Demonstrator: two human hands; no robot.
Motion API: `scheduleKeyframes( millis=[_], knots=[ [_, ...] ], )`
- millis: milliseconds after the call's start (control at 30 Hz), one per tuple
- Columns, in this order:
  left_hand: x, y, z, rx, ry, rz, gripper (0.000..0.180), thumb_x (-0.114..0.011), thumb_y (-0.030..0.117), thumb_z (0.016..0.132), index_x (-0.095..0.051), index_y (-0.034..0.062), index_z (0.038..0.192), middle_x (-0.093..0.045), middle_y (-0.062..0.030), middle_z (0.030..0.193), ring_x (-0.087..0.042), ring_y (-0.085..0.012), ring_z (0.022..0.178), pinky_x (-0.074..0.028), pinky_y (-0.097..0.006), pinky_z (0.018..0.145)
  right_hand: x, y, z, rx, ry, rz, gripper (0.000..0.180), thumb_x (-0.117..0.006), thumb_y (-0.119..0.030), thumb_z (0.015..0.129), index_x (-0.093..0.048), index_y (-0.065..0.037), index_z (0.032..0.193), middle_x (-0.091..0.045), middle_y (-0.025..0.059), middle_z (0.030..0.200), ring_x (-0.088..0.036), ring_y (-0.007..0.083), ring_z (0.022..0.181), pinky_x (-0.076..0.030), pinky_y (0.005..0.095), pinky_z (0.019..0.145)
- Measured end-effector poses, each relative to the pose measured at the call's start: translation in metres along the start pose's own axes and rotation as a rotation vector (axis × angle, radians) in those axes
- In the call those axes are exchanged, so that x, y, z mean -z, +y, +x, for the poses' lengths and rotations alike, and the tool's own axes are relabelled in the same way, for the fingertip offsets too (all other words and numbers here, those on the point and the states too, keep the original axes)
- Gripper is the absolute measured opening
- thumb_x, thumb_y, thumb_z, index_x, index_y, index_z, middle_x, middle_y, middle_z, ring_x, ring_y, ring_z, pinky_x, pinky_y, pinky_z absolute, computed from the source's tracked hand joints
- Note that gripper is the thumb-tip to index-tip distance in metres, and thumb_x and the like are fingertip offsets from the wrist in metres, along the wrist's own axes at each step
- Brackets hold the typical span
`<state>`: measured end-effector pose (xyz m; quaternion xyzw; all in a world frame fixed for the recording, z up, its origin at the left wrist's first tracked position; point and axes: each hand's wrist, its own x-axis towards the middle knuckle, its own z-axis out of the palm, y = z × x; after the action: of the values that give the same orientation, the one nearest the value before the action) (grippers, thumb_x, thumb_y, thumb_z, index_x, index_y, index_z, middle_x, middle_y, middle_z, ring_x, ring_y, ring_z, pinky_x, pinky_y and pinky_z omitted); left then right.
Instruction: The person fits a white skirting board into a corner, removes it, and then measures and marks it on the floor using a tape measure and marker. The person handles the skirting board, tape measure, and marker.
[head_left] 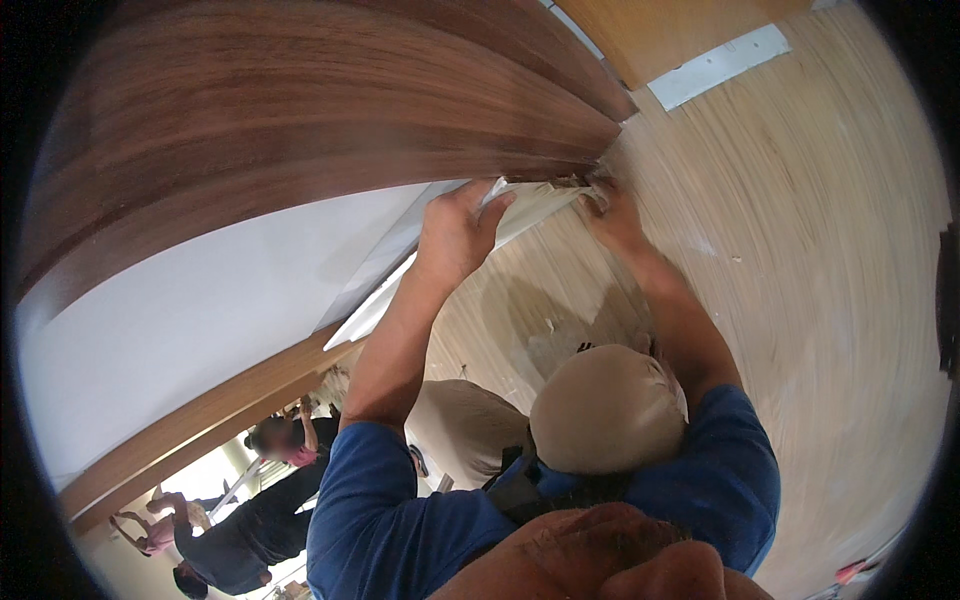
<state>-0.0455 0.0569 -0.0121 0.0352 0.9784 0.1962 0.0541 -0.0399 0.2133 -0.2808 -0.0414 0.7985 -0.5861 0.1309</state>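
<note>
A: Gripping what, exactly, with the left hand [455, 235]?

B: A pale strip of sheet material [535, 203], whitish, lying right under the lower edge of the dark wooden panel [300, 110]. The left hand's grip is clamped on the strip's near end, thumb on top, fingers curled beneath it.

A: And the right hand [612, 215]?

B: It sits at the strip's far end, just below the corner of the wooden panel. The fingertips press on the strip there; whether that grip is closed round it or only pushing against it, I cannot tell, as the fingers are bunched and blurred.

A: So where does the strip run?

B: Along the underside of the wooden panel, from the panel's corner back toward the left hand, touching the panel's edge at the right hand. Below the panel lies a large white surface [200, 290], and a white ledge [375, 300] slopes away from the strip beside it.

A: What is beneath the hands?

B: A light wood-grain floor [800, 250], spreading out from the panel's corner, with small pale scraps [550, 325] scattered on it near the forearms. Beyond the panel's corner a white rectangular plate [720, 65] lies on the floor.

A: Anyone else about?

B: Well apart from the panel, low in the view, another person in dark clothes [270, 500] is bent over.
</note>
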Motion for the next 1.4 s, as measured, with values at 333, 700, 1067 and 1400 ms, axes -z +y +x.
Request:
scheduleKeyframes(
  millis=[333, 700, 1067, 1400],
  knots=[
    [0.004, -0.006, -0.005, 0.024, -0.003, -0.019, 0.033, -0.076, 0.016, 0.088, -0.067, 0.0026, 0.116, -0.07, -0.0236, 0.105, -0.067, -0.0434, 0.098, -0.054, -0.04, 0.081, 0.001, -0.003, -0.002, -0.013, -0.012, 0.025, 0.047, -0.072, -0.02, 0.088, -0.06, 0.001, 0.128, -0.062, 0.0235, 0.123, -0.058, 0.0405, 0.117, -0.048, 0.0446, 0.099],
    [0.005, -0.037, -0.026, -0.001, 0.033, 0.056, 0.026, -0.077, 0.022, 0.087, -0.067, 0.0027, 0.102, -0.068, -0.0204, 0.078, -0.066, -0.0402, 0.066, -0.052, -0.044, 0.057, -0.009, 0.002, -0.004, -0.051, 0.124, 0.342, 0.024, -0.067, -0.001, 0.092, -0.069, 0.002, 0.116, -0.069, 0.0113, 0.118, -0.066, 0.0179, 0.099, -0.052, 0.0282, 0.087],
    [0.011, -0.03, -0.021, 0.035, -0.047, -0.031, 0.02, -0.078, 0.014, 0.087, -0.067, -0.0008, 0.095, -0.066, -0.0232, 0.081, -0.059, -0.037, 0.067, -0.05, -0.034, 0.065, -0.02, 0.022, -0.008, 0.109, 0.264, 0.343, 0.024, -0.067, 0.006, 0.086, -0.072, 0.0, 0.108, -0.071, 0.0186, 0.108, -0.069, 0.0301, 0.1, -0.053, 0.0334, 0.088],
    [0.013, -0.03, -0.02, -0.012, -0.017, 0.036, 0.024, -0.078, 0.011, 0.086, -0.068, -0.0002, 0.105, -0.071, -0.0212, 0.095, -0.068, -0.0395, 0.083, -0.053, -0.035, 0.075, -0.007, 0.008, -0.009, 0.092, 0.181, 0.316, 0.019, -0.065, 0.006, 0.09, -0.07, 0.005, 0.108, -0.07, 0.0147, 0.107, -0.068, 0.021, 0.099, -0.053, 0.0281, 0.085]
  ],
)
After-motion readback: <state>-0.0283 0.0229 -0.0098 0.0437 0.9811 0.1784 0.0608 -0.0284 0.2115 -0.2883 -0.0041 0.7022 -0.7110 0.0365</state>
